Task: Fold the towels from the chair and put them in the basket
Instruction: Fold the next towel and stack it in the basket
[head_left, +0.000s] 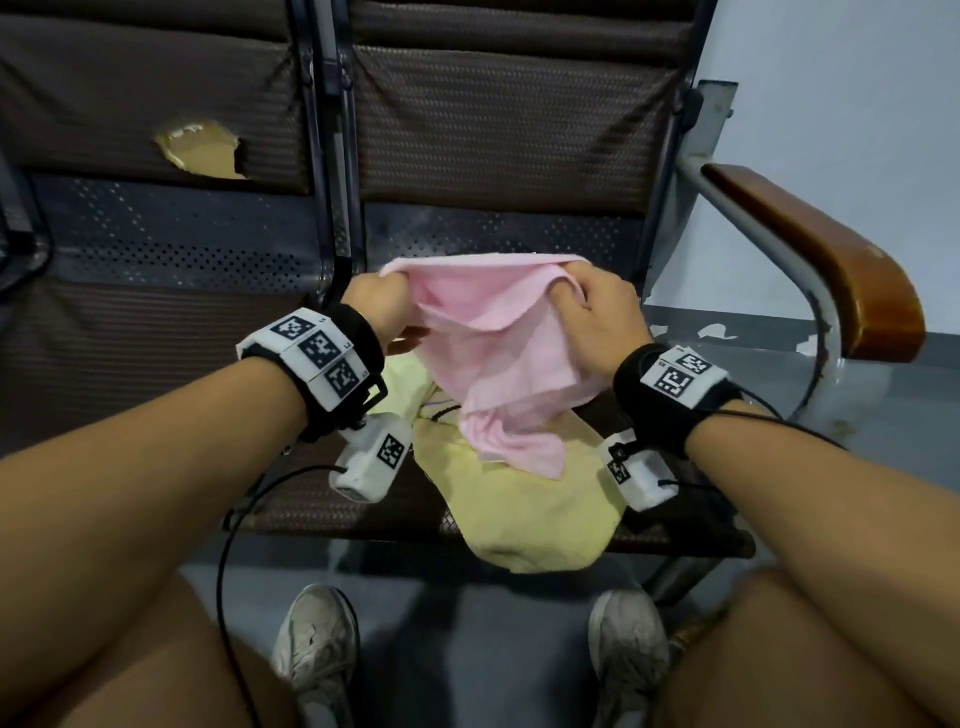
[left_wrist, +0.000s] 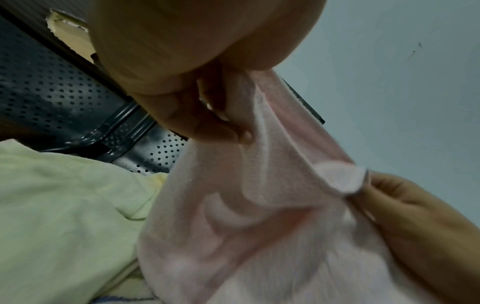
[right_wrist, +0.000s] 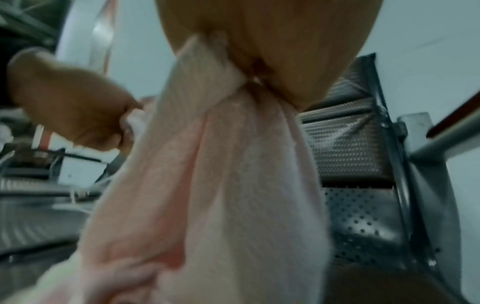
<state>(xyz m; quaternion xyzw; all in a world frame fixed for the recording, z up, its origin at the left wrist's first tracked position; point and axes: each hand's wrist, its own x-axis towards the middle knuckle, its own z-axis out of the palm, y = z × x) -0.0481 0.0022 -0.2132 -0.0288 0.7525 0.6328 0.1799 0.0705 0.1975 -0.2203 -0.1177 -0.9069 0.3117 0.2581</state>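
Bare knees (head_left: 130, 623) nearest, left hand (head_left: 382, 304) and right hand (head_left: 605, 317) each grasping pink towel (head_left: 493, 353) top corners, wrist views alone showing pinching fingers (left_wrist: 233, 131), yellow towel (head_left: 519, 499) at chair (head_left: 311, 499) seat's front edge, pale wall (head_left: 857, 104).

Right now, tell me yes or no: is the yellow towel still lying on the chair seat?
Yes, the yellow towel lies crumpled on the chair seat, under the pink towel that both hands hold up.

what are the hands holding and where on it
Both hands, left and right, pinch the pink towel at its upper edge, one near each end.
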